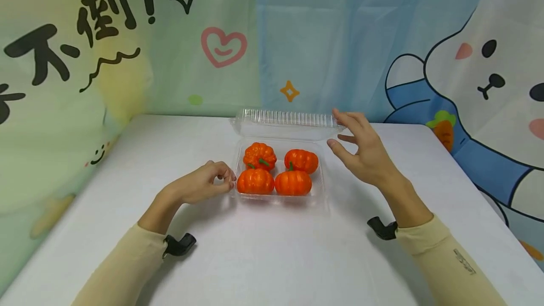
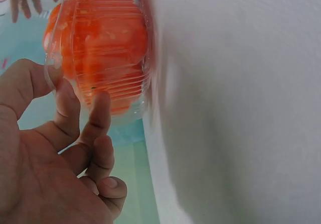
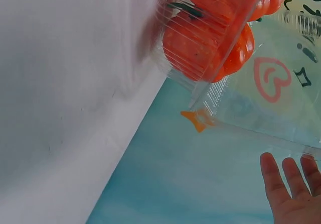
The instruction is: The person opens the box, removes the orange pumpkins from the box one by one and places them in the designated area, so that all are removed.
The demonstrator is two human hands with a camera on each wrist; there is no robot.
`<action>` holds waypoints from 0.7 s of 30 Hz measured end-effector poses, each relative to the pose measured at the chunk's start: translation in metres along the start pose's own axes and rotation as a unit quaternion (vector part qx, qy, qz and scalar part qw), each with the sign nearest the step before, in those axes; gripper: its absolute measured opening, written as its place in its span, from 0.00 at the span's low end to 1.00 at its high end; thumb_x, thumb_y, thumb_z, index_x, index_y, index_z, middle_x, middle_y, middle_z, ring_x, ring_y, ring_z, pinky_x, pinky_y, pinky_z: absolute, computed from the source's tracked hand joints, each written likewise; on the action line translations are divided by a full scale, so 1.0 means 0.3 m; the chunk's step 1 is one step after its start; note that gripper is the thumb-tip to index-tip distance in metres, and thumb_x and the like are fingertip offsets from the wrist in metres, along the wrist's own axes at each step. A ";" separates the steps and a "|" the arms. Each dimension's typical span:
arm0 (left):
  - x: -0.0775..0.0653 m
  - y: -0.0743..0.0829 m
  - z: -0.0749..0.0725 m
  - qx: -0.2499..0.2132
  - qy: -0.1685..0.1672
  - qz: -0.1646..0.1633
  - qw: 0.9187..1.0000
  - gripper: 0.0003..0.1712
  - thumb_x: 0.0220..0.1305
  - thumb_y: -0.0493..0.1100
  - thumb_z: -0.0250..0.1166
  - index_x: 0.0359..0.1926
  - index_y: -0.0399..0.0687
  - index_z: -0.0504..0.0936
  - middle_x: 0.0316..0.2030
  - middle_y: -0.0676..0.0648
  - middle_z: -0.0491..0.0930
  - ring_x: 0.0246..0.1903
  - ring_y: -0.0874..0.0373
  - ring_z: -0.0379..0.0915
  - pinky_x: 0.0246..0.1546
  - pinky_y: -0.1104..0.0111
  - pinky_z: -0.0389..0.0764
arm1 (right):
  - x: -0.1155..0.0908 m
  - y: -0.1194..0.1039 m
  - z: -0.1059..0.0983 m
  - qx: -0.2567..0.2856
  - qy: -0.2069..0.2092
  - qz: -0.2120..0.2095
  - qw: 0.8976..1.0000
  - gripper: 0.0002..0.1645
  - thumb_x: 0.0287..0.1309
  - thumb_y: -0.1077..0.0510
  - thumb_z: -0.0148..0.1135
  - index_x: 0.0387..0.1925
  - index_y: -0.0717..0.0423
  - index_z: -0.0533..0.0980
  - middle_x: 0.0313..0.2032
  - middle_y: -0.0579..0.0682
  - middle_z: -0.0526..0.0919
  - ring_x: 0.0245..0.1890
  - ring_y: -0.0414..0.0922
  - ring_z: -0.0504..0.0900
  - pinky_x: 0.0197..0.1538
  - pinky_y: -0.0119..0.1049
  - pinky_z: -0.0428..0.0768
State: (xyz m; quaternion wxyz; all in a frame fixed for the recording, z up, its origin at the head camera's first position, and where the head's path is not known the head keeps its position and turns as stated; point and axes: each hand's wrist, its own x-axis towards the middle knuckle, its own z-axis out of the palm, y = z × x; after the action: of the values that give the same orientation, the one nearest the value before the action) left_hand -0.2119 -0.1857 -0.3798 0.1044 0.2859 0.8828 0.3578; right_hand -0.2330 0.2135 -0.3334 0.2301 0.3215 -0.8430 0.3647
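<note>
A clear plastic clamshell box (image 1: 321, 178) lies on the table with its lid (image 1: 280, 129) raised at the back. Several small orange pumpkins (image 1: 293, 183) with green stems sit in its base. At the box's left side, my left hand (image 1: 208, 183) pinches the rim between thumb and index finger, as the left wrist view shows; its other fingers are loosely bent beside the ribbed wall. My right hand (image 1: 361, 150) is spread at the right end of the lid, fingertips right at its edge. In the right wrist view, straight fingers (image 3: 275, 176) show below the lid's edge.
The white table (image 1: 272, 254) carries the box near its back edge. Behind hangs a printed cloth (image 1: 323, 37) with a cartoon bear, a heart and lettering. Black wrist mounts (image 1: 179, 245) stick out from both sleeves.
</note>
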 end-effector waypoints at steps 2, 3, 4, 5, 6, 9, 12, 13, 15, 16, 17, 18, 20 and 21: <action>0.001 -0.002 0.001 -0.004 -0.002 0.000 1.000 0.04 0.68 0.40 0.60 0.35 0.53 0.79 0.42 0.55 0.82 0.47 0.47 0.67 0.51 0.58 0.63 | 0.004 0.003 0.004 0.006 -0.005 0.006 1.000 0.45 0.63 0.69 0.66 0.78 0.51 0.60 0.67 0.57 0.70 0.65 0.54 0.73 0.55 0.50 0.81; 0.001 -0.004 0.002 -0.005 -0.002 0.001 1.000 0.04 0.68 0.40 0.59 0.34 0.53 0.79 0.43 0.55 0.82 0.48 0.48 0.67 0.53 0.57 0.63 | 0.006 0.005 0.006 0.011 -0.004 0.009 1.000 0.46 0.63 0.69 0.66 0.78 0.50 0.59 0.68 0.55 0.69 0.65 0.54 0.73 0.56 0.51 0.81; 0.001 -0.007 0.003 -0.006 -0.002 0.000 1.000 0.05 0.68 0.40 0.59 0.34 0.54 0.79 0.43 0.55 0.82 0.49 0.49 0.67 0.54 0.57 0.63 | 0.008 0.008 0.009 0.018 -0.002 0.012 1.000 0.46 0.64 0.69 0.65 0.78 0.49 0.58 0.70 0.55 0.69 0.66 0.55 0.74 0.56 0.51 0.81; 0.001 -0.009 0.004 -0.008 -0.002 -0.001 1.000 0.05 0.68 0.41 0.59 0.34 0.54 0.79 0.44 0.55 0.83 0.49 0.49 0.67 0.54 0.57 0.63 | 0.010 0.010 0.011 0.025 0.000 0.016 1.000 0.47 0.64 0.69 0.65 0.79 0.48 0.57 0.71 0.54 0.68 0.66 0.56 0.74 0.57 0.51 0.80; 0.001 -0.012 0.004 -0.011 -0.003 -0.004 1.000 0.05 0.69 0.41 0.59 0.34 0.54 0.79 0.45 0.54 0.83 0.50 0.49 0.67 0.54 0.57 0.63 | 0.011 0.014 0.015 0.035 0.002 0.021 0.999 0.47 0.65 0.69 0.64 0.79 0.48 0.56 0.72 0.53 0.68 0.66 0.56 0.74 0.57 0.51 0.80; -0.002 -0.019 0.004 -0.020 -0.004 -0.010 1.000 0.06 0.69 0.41 0.59 0.34 0.54 0.80 0.47 0.53 0.83 0.52 0.50 0.67 0.55 0.55 0.64 | 0.018 0.024 0.029 0.065 0.006 0.038 0.997 0.48 0.66 0.69 0.63 0.79 0.45 0.54 0.74 0.52 0.66 0.67 0.58 0.74 0.59 0.51 0.79; -0.003 -0.022 0.004 -0.027 -0.007 -0.013 1.000 0.07 0.69 0.41 0.58 0.32 0.53 0.79 0.48 0.52 0.83 0.54 0.49 0.66 0.56 0.54 0.65 | 0.023 0.038 0.040 0.083 0.011 0.055 0.995 0.50 0.66 0.69 0.62 0.81 0.41 0.51 0.73 0.54 0.66 0.67 0.58 0.74 0.59 0.51 0.78; -0.003 -0.021 0.005 -0.029 -0.009 -0.014 0.999 0.07 0.69 0.41 0.58 0.32 0.53 0.79 0.49 0.52 0.83 0.54 0.49 0.66 0.56 0.53 0.66 | 0.023 0.043 0.044 0.088 0.014 0.059 0.994 0.51 0.66 0.69 0.62 0.81 0.41 0.50 0.72 0.55 0.66 0.67 0.59 0.74 0.60 0.53 0.78; -0.002 -0.019 0.005 -0.030 -0.011 -0.015 0.999 0.08 0.69 0.41 0.58 0.31 0.52 0.79 0.50 0.51 0.83 0.54 0.49 0.67 0.56 0.53 0.67 | 0.025 0.056 0.051 0.093 0.020 0.065 0.993 0.53 0.66 0.69 0.62 0.82 0.39 0.47 0.71 0.57 0.66 0.67 0.60 0.74 0.61 0.56 0.77; -0.001 -0.018 0.004 -0.030 -0.011 -0.015 0.999 0.08 0.69 0.41 0.58 0.31 0.52 0.78 0.50 0.51 0.83 0.54 0.49 0.67 0.56 0.53 0.67 | 0.025 0.062 0.054 0.098 0.021 0.069 0.993 0.54 0.66 0.70 0.62 0.82 0.38 0.46 0.71 0.58 0.66 0.67 0.61 0.73 0.61 0.59 0.76; 0.000 -0.017 0.004 -0.030 -0.012 -0.016 0.999 0.08 0.69 0.41 0.58 0.31 0.52 0.78 0.50 0.51 0.83 0.53 0.49 0.67 0.56 0.53 0.67 | 0.025 0.069 0.058 0.103 0.021 0.072 0.992 0.55 0.66 0.70 0.62 0.82 0.38 0.44 0.71 0.59 0.66 0.68 0.61 0.73 0.62 0.60 0.75; 0.000 -0.016 0.003 -0.029 -0.013 -0.017 0.999 0.07 0.69 0.41 0.58 0.31 0.52 0.78 0.50 0.51 0.83 0.53 0.49 0.67 0.55 0.53 0.67 | 0.026 0.075 0.062 0.107 0.019 0.077 0.991 0.56 0.66 0.69 0.62 0.82 0.38 0.43 0.72 0.59 0.65 0.68 0.61 0.72 0.62 0.61 0.75; 0.001 -0.014 0.000 -0.026 -0.012 -0.018 0.999 0.07 0.69 0.42 0.59 0.31 0.52 0.77 0.51 0.51 0.83 0.53 0.49 0.67 0.55 0.53 0.67 | 0.029 0.086 0.072 0.112 0.012 0.088 0.990 0.56 0.67 0.68 0.62 0.82 0.37 0.42 0.73 0.58 0.63 0.69 0.61 0.71 0.63 0.62 0.74; 0.002 -0.014 -0.001 -0.026 -0.012 -0.018 0.999 0.07 0.69 0.42 0.59 0.31 0.52 0.77 0.51 0.51 0.83 0.54 0.49 0.67 0.55 0.53 0.67 | 0.030 0.089 0.076 0.113 0.007 0.094 0.989 0.56 0.67 0.67 0.63 0.82 0.37 0.41 0.74 0.58 0.63 0.70 0.61 0.71 0.63 0.62 0.74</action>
State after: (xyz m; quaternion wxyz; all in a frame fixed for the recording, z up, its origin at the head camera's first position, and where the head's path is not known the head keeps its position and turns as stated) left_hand -0.2143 -0.1881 -0.3824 0.1282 0.2718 0.8770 0.3751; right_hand -0.2617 0.2069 -0.3547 0.1630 0.2625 -0.8210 0.4800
